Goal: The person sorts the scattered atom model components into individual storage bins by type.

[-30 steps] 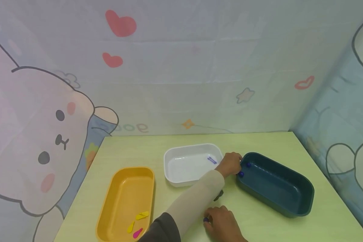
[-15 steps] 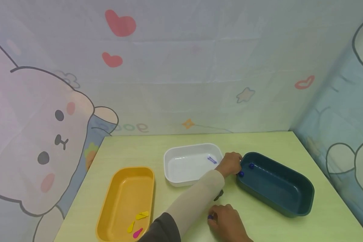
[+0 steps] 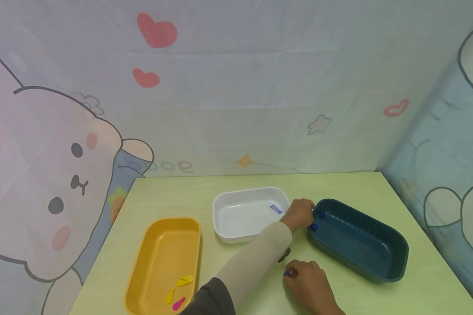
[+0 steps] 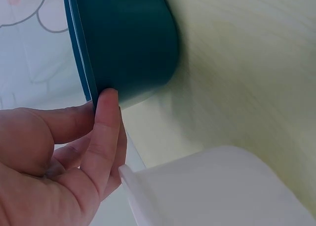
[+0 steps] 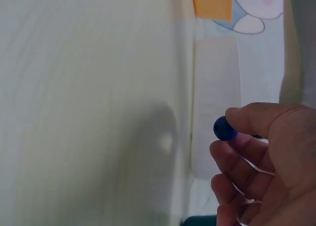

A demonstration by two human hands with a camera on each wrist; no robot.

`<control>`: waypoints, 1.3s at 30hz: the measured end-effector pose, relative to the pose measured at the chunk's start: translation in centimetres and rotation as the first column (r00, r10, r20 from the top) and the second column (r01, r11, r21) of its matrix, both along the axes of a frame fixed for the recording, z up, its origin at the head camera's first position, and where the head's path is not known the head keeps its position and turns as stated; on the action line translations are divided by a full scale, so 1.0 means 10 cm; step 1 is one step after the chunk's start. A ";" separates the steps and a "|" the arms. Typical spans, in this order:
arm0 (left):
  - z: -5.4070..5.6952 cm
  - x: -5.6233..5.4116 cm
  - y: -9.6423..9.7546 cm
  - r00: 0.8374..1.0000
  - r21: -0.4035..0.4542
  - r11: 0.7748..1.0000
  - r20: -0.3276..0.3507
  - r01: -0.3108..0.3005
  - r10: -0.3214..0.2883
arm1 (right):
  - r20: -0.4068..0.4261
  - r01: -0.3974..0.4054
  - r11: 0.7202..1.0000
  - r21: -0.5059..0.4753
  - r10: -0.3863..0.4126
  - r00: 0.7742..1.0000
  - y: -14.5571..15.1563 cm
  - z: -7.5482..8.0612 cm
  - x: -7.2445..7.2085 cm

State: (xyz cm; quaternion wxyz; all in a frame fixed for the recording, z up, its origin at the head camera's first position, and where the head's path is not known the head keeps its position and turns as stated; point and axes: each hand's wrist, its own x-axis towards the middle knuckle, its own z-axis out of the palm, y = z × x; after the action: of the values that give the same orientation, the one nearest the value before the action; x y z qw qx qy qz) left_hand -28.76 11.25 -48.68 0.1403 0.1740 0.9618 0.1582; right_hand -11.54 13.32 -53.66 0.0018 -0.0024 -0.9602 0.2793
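My left hand pinches the rim of the dark teal bin at its near-left corner; in the left wrist view the thumb and fingers close over that rim. Inside the bin, close to this corner, lie two small blue balls. Lower down, over the table, my right hand holds another blue ball between thumb and index finger, the other fingers loosely curled. The left forearm stretches across the view, just left of the right hand.
A white bin with a small purple piece stands at the middle. At left is a yellow bin with yellow pieces and a pink piece. A dark object shows beside the left sleeve.
My right hand has moved right and slightly up with its blue ball. One ball in the teal bin rolled right, then back left. The left hand stays on the rim.
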 end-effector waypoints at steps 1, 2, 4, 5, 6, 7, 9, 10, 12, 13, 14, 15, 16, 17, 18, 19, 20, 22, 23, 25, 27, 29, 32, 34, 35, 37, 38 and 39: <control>0.00 0.00 0.00 1.000 -0.004 1.000 0.000 0.001 -0.001 | -0.001 0.008 1.000 -0.001 -0.008 1.000 0.03 0.02 0.00; 0.00 0.00 0.00 1.000 -0.009 1.000 -0.004 0.002 -0.002 | 0.001 0.017 1.000 -0.002 -0.017 1.000 0.06 0.03 -0.01; 0.00 0.00 0.00 1.000 -0.003 1.000 0.005 -0.005 0.005 | -0.007 0.029 1.000 0.003 -0.029 1.000 0.13 0.05 -0.01; 0.01 0.00 0.01 1.000 0.000 1.000 0.010 -0.009 0.009 | -0.010 0.035 0.999 0.001 -0.035 0.999 0.16 0.06 -0.02; 0.01 0.00 0.01 1.000 0.005 1.000 0.015 -0.012 0.012 | -0.016 0.038 0.999 0.001 -0.038 0.999 0.20 0.07 -0.02; 0.01 0.00 0.01 1.000 0.010 1.000 0.019 -0.016 0.016 | -0.020 0.042 0.999 0.001 -0.042 0.999 0.23 0.08 -0.03; 0.02 0.01 0.01 1.000 0.019 1.000 0.024 -0.020 0.019 | -0.012 0.055 0.998 -0.004 -0.055 0.998 0.29 0.11 -0.04; 0.02 0.01 0.00 0.999 0.023 1.000 0.026 -0.020 0.019 | -0.008 0.062 0.998 -0.003 -0.062 0.998 0.33 0.13 -0.04; 0.02 0.01 0.00 0.999 0.028 0.999 0.025 -0.021 0.020 | -0.006 0.065 0.998 0.000 -0.065 0.998 0.39 0.18 -0.06; 0.02 0.01 0.00 0.999 0.032 0.999 0.026 -0.021 0.020 | -0.007 0.070 0.998 0.001 -0.070 0.998 0.42 0.20 -0.07; 0.02 0.01 0.00 0.999 0.036 0.999 0.027 -0.022 0.021 | -0.009 0.074 0.997 0.000 -0.074 0.997 0.45 0.22 -0.08; 0.02 0.01 -0.01 0.999 0.040 0.999 0.030 -0.023 0.022 | -0.018 0.078 0.997 0.004 -0.078 0.997 0.48 0.25 -0.09; 0.02 0.01 0.00 0.999 0.040 0.999 0.030 -0.024 0.023 | -0.028 0.080 0.997 0.003 -0.080 0.996 0.50 0.27 -0.11; 0.03 0.02 0.00 0.999 0.039 0.999 0.029 -0.024 0.023 | -0.038 0.085 0.996 0.002 -0.085 0.996 0.53 0.30 -0.12; 0.03 0.02 0.00 0.999 0.037 0.999 0.029 -0.024 0.023 | -0.049 0.092 0.996 0.002 -0.092 0.995 0.55 0.32 -0.13; 0.03 0.02 0.00 0.999 0.039 0.999 0.033 -0.027 0.026 | -0.061 0.099 0.995 0.003 -0.099 0.993 0.57 0.33 -0.14; 0.03 0.02 0.00 0.999 0.037 0.999 0.035 -0.028 0.027 | -0.072 0.106 0.994 0.005 -0.105 0.992 0.59 0.35 -0.16; 0.03 0.02 0.00 0.999 0.031 0.999 0.032 -0.028 0.027 | -0.093 0.119 0.993 0.012 -0.117 0.989 0.63 0.37 -0.19; 0.03 0.02 0.00 0.999 0.031 0.999 0.034 -0.030 0.029 | -0.103 0.126 0.992 0.016 -0.123 0.987 0.65 0.38 -0.20; 0.04 0.01 0.01 0.999 0.026 0.999 0.031 -0.030 0.029 | -0.114 0.135 0.991 0.021 -0.132 0.985 0.69 0.38 -0.23; 0.03 0.01 0.01 0.999 0.017 1.000 0.024 -0.025 0.025 | -0.121 0.142 0.990 0.025 -0.138 0.983 0.71 0.38 -0.26; 0.03 0.01 0.01 1.000 0.009 1.000 0.019 -0.020 0.020 | -0.126 0.149 0.989 0.023 -0.145 0.981 0.74 0.37 -0.29; 0.03 0.01 0.01 1.000 0.000 1.000 0.009 -0.012 0.012 | -0.126 0.164 0.986 0.013 -0.162 0.979 0.77 0.36 -0.33; 0.02 0.01 0.01 1.000 0.005 1.000 0.012 -0.014 0.014 | -0.124 0.178 0.984 0.001 -0.176 0.977 0.79 0.35 -0.37; 0.02 0.01 0.01 1.000 0.010 1.000 0.012 -0.015 0.015 | -0.123 0.184 0.983 -0.001 -0.183 0.975 0.80 0.34 -0.38; 0.02 0.01 0.01 1.000 0.013 1.000 0.009 -0.014 0.014 | -0.117 0.197 0.980 -0.004 -0.196 0.974 0.82 0.33 -0.41; 0.01 0.01 0.01 1.000 0.015 1.000 0.006 -0.013 0.013 | -0.115 0.202 0.979 0.000 -0.201 0.973 0.83 0.32 -0.43; 0.01 0.01 0.01 1.000 0.017 1.000 0.003 -0.011 0.011 | -0.111 0.207 0.978 0.004 -0.205 0.972 0.83 0.31 -0.44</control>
State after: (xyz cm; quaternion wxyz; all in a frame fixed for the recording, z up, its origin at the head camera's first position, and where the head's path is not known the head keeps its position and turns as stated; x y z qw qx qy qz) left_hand -28.70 11.31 -48.63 0.1392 0.1698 0.9612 0.1673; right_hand -15.94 21.63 -50.54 0.0835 -0.0867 -0.9553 0.2701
